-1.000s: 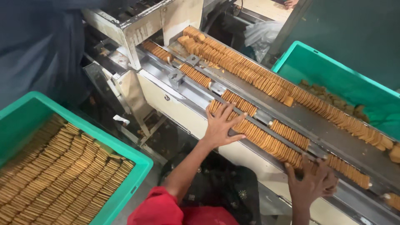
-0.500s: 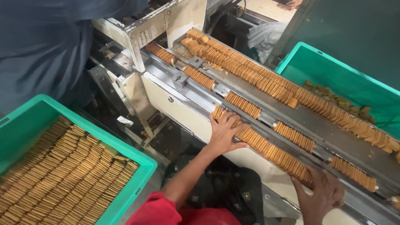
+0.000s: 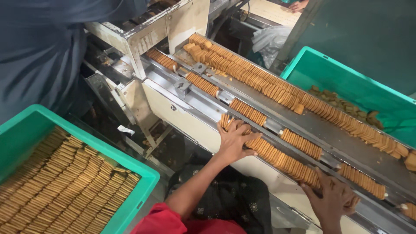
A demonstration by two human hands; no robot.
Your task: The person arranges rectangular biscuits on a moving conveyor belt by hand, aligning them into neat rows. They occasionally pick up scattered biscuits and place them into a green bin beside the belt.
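Observation:
My left hand lies with fingers spread against the upper end of a long row of tan biscuits standing on edge in the near lane of a steel conveyor. At the row's lower end my right hand cups the biscuits, so the row sits pressed between both hands. Short stacks of biscuits ride the middle lane just beyond my left hand. A continuous line of biscuits fills the far lane.
A green crate at lower left is packed with rows of biscuits. Beyond the conveyor, another green crate holds loose broken biscuits. A person in dark blue clothing stands at left. Someone else's hand shows at top.
Both hands have slid a little down the near lane to the right, keeping the row between them. My right hand sits lower in view, and the camera has shifted slightly.

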